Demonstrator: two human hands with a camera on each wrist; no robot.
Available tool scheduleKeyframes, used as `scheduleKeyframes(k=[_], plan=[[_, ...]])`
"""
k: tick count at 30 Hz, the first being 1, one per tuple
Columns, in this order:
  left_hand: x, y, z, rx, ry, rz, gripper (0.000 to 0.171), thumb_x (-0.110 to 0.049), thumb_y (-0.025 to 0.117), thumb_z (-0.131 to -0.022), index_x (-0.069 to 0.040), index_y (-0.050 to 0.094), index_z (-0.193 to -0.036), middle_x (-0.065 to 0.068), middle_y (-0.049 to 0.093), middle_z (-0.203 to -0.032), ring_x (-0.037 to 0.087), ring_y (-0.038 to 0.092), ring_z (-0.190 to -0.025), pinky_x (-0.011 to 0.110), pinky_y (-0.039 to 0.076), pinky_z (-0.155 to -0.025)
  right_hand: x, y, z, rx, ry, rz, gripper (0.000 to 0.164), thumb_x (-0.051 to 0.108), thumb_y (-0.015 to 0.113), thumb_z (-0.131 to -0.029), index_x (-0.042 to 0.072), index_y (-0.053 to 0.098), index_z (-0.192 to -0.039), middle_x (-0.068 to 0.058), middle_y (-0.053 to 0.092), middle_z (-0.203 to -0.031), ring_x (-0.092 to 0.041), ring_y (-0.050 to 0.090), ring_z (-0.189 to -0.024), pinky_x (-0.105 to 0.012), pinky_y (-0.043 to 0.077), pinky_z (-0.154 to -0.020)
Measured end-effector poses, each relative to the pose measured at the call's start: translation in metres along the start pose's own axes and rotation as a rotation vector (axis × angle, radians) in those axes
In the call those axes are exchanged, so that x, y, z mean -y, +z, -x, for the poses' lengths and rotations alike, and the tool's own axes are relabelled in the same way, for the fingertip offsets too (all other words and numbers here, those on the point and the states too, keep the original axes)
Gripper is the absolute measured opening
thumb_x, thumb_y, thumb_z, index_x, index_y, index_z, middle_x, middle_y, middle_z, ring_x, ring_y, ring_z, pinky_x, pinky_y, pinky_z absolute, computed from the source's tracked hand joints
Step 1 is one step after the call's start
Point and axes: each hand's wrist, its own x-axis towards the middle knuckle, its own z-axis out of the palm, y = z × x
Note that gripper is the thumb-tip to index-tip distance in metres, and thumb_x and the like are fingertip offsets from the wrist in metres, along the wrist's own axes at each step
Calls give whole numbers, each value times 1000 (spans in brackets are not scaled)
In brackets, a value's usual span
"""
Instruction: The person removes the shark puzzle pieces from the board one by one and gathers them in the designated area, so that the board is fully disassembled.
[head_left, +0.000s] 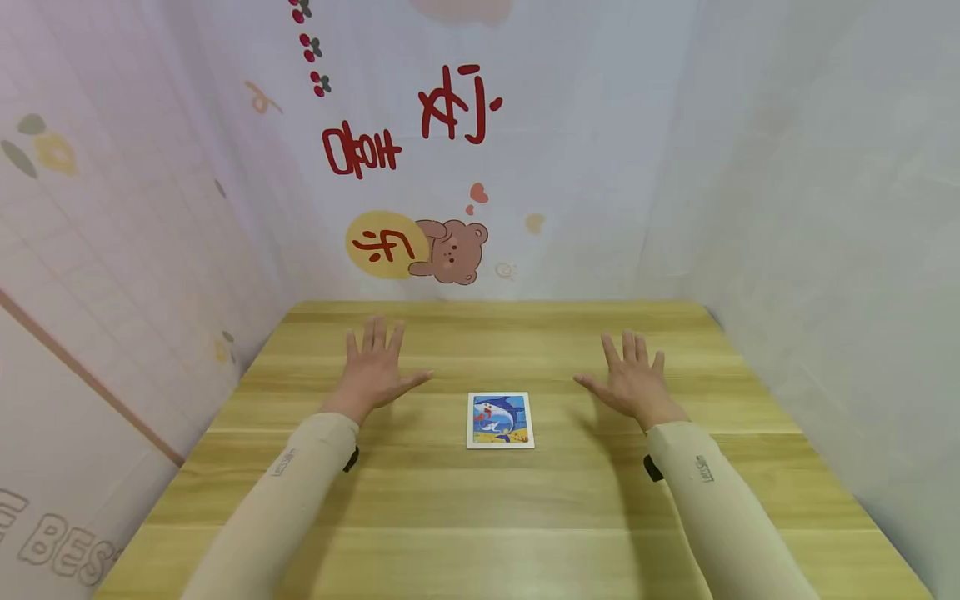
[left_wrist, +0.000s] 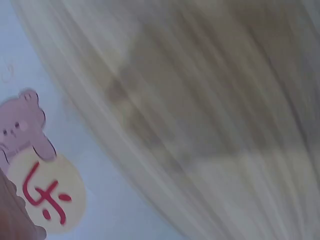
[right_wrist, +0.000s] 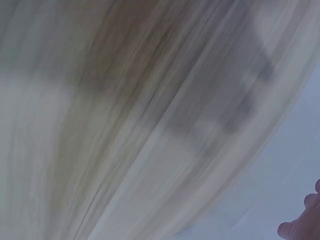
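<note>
A small square picture puzzle (head_left: 500, 421) with a white border lies flat near the middle of the wooden table (head_left: 480, 550); its picture shows a blue shark over a yellow seabed. To its left my left hand (head_left: 372, 373) is held over the table, fingers straight and spread, thumb toward the picture. My right hand (head_left: 630, 379) mirrors it on the right side, palm down with fingers extended. Neither hand holds anything. In the left wrist view only part of the left hand (left_wrist: 17, 215) shows at the lower left; the right wrist view catches fingertips (right_wrist: 287, 230) at the lower right corner.
A pale cloth wall (head_left: 585, 150) with red characters and a brown bear print (head_left: 453, 254) rises behind the table's far edge. More pale walls stand along the left (head_left: 112, 250) and right (head_left: 825, 208) sides. Shadows of both hands fall on the tabletop.
</note>
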Motion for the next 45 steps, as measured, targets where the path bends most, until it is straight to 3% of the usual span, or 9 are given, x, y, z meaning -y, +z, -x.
scheduleKeyframes(k=[5, 11, 19, 25, 31, 38, 45], plan=[[-27, 8, -5, 17, 24, 46, 110, -82, 41, -85, -8, 9, -160, 24, -5, -163, 39, -9, -149, 66, -4, -112, 14, -2, -10, -7, -11, -35, 95, 70, 40, -95, 6, 13, -159, -34, 3, -159, -53, 2, -145, -76, 4, -106], [-58, 32, -5, 52, 52, 91, 110, -85, 43, -82, -14, 13, -160, 18, 4, -165, 35, -2, -151, 63, 3, -115, 35, 5, -10, 48, -9, -140, 95, 68, 41, -96, 4, 9, -159, -35, 2, -158, -54, 5, -144, -71, 10, -109], [-90, 49, 4, 108, 103, 226, 103, -74, 57, -84, -12, 22, -159, 19, 15, -163, 37, 9, -150, 63, 11, -114, 54, 14, -11, 77, -13, -361, 85, 50, 51, -100, 3, 11, -158, -36, 12, -156, -58, 16, -140, -69, 23, -107], [-105, 59, 6, 103, 130, 334, 90, -64, 62, -88, -11, 34, -155, 19, 28, -158, 38, 20, -147, 63, 16, -113, 63, 25, -13, 95, -7, -496, 72, 38, 53, -102, -2, 24, -155, -35, 30, -150, -50, 36, -135, -62, 30, -107], [-118, 67, 8, 85, 120, 455, 81, -56, 68, -89, -11, 42, -151, 19, 37, -153, 38, 30, -143, 60, 21, -113, 72, 38, -13, 140, 35, -645, 60, 34, 54, -103, 3, 38, -151, -27, 41, -148, -43, 48, -129, -58, 39, -103], [-130, 71, 11, 51, 71, 469, 68, -52, 69, -89, -13, 53, -143, 19, 46, -147, 37, 38, -139, 60, 25, -111, 87, 49, -11, 157, 143, -842, 41, 20, 59, -100, 3, 57, -137, -24, 52, -138, -41, 48, -128, -56, 41, -102], [-143, 69, 8, 11, 15, 461, 54, -48, 71, -89, -14, 66, -131, 17, 55, -139, 37, 44, -134, 63, 29, -106, 89, 61, -13, 154, 196, -888, 34, 17, 63, -98, 3, 63, -129, -20, 58, -129, -35, 53, -120, -51, 44, -99]])
